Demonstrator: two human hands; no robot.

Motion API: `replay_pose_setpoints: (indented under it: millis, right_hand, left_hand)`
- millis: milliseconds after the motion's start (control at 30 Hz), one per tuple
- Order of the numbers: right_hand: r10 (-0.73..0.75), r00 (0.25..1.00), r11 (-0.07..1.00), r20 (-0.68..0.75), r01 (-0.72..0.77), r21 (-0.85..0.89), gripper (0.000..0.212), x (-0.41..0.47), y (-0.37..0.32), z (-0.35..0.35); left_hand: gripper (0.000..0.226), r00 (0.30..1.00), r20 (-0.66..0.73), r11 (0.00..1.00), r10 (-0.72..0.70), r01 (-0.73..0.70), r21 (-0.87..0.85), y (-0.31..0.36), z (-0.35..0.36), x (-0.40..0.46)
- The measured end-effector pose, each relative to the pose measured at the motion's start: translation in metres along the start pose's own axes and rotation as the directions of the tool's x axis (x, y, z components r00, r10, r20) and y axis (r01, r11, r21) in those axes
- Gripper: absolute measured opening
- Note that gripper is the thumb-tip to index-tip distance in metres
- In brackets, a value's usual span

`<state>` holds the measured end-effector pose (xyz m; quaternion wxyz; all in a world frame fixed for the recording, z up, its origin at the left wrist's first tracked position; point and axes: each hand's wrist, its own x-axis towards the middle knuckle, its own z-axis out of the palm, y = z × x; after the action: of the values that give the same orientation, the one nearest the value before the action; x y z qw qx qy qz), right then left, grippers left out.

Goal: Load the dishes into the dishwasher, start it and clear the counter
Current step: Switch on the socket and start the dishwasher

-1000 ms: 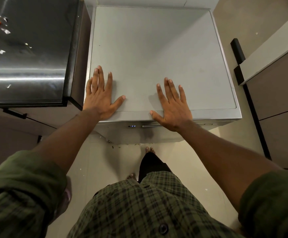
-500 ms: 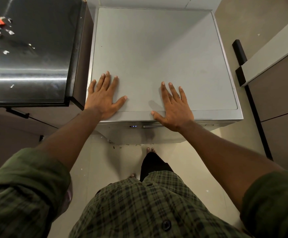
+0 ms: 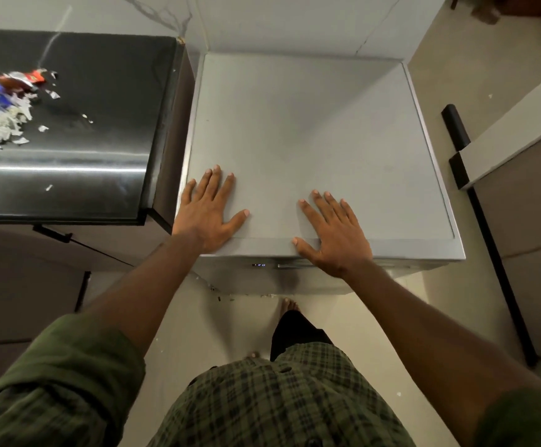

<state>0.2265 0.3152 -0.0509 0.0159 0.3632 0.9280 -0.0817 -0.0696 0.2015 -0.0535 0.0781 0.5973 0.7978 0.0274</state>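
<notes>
Hands flat on the dishwasher (image 3: 311, 130) top, near edge: left hand (image 3: 207, 212) and right hand (image 3: 333, 235), fingers straight and spread, holding nothing.

Your black counter (image 3: 78, 162) on the left carries a scatter of torn wrappers (image 3: 4, 104) and paper bits near its far left edge. Beside it, your flat hands press the grey dishwasher top (image 3: 311, 140).

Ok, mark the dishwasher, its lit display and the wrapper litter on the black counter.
dishwasher (image 3: 311, 130), head view, bare grey top panel.
display (image 3: 258, 264), head view, glowing digits on front edge.
wrapper litter (image 3: 4, 104), head view, middle of the pile.
</notes>
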Motion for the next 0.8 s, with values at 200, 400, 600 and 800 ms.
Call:
replay_pose_setpoints:
  millis: [200, 400, 600, 800]
  right_hand:
    - [0.092, 0.979, 0.990, -0.180, -0.071, 0.119, 0.060, 0.011, -0.010, 0.000]
    - [0.139, 0.977, 0.983, -0.160, -0.116, 0.143, 0.059, 0.035, -0.046, -0.001]
    - [0.035, 0.999, 0.999, -0.008, -0.035, 0.013, 0.074, 0.052, -0.054, 0.005]
    - [0.131, 0.991, 0.991, 0.034, -0.131, 0.009, 0.075, 0.068, -0.075, 0.009]
  left_hand:
    - [0.089, 0.999, -0.042, 0.997, -0.015, 0.012, -0.073, -0.001, 0.001, 0.001]
    - [0.073, 0.986, -0.149, 0.977, -0.071, 0.039, -0.212, -0.003, 0.003, -0.004]
    - [0.058, 0.969, -0.219, 0.956, -0.117, 0.050, -0.288, -0.004, 0.006, -0.001]
    - [0.055, 0.966, -0.235, 0.948, -0.109, 0.030, -0.317, -0.004, 0.006, -0.001]
